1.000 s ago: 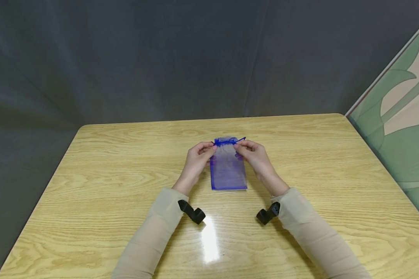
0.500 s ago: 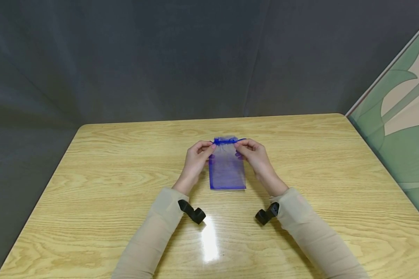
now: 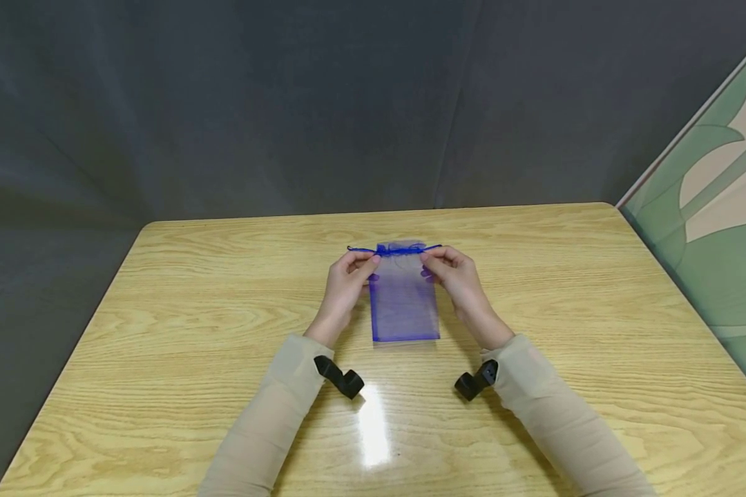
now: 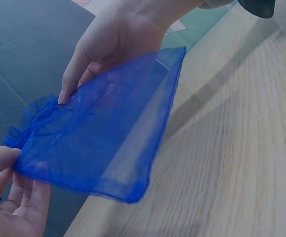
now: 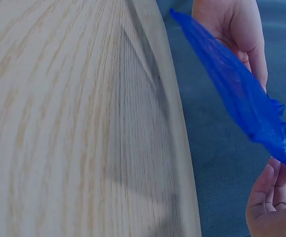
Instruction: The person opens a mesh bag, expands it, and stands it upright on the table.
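Blue bag [image 3: 404, 304]: while its gathered top is being pinched at both sides, it is being held raised over the bench [image 3: 224, 290].
Left hand [image 3: 343, 283]: the left side of the top is being clamped between thumb and fingers.
Right hand [image 3: 460, 281]: the right side is being gripped likewise.
Drawstring [image 3: 400, 251]: its ends are being shown past both hands by the head view.
Right wrist view: the bag's slanted, nearly edge-on profile is being revealed.
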Demonstrator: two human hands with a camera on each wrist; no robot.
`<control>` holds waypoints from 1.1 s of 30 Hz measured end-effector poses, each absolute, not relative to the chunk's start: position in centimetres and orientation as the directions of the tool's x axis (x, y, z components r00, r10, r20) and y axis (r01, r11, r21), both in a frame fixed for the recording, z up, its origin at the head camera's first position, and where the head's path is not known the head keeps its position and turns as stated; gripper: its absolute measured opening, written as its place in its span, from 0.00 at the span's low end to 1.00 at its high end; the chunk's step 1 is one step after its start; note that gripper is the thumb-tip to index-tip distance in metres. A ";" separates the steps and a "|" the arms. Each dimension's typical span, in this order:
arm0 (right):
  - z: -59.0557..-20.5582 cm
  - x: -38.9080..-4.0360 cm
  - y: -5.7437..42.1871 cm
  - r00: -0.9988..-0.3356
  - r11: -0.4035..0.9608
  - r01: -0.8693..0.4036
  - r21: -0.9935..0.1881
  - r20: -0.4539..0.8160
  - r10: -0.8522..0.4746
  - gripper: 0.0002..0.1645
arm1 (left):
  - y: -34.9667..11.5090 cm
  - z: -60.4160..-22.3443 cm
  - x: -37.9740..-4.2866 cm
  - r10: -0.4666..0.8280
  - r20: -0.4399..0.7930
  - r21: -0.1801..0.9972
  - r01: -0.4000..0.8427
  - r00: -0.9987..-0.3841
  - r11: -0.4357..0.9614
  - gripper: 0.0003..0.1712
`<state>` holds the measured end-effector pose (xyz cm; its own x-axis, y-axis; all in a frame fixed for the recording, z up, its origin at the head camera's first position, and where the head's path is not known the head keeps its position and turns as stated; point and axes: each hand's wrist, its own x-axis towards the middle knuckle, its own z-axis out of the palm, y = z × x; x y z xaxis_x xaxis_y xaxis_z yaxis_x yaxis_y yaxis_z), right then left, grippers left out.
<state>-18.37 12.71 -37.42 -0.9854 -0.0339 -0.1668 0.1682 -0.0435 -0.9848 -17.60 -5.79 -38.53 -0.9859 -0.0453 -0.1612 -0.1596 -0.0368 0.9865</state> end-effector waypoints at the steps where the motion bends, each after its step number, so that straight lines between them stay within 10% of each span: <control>1: -37.4 -18.4 12.7 -0.985 -0.042 0.170 -0.985 -0.169 -0.033 0.11 | -5.8 -38.5 -17.6 -0.049 -0.161 0.986 -0.159 -0.986 -0.042 0.14; 33: -37.3 -18.6 12.6 -0.982 -0.065 0.185 -0.981 -0.182 -0.051 0.07 | -5.6 -38.5 -17.8 -0.108 -0.134 0.983 -0.119 -0.985 -0.140 0.11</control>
<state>-18.55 12.59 -37.26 -0.9820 -0.0511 -0.1819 0.1850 -0.0652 -0.9806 -17.75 -5.58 -38.54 -0.9851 -0.1077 -0.1343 -0.1188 -0.1398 0.9830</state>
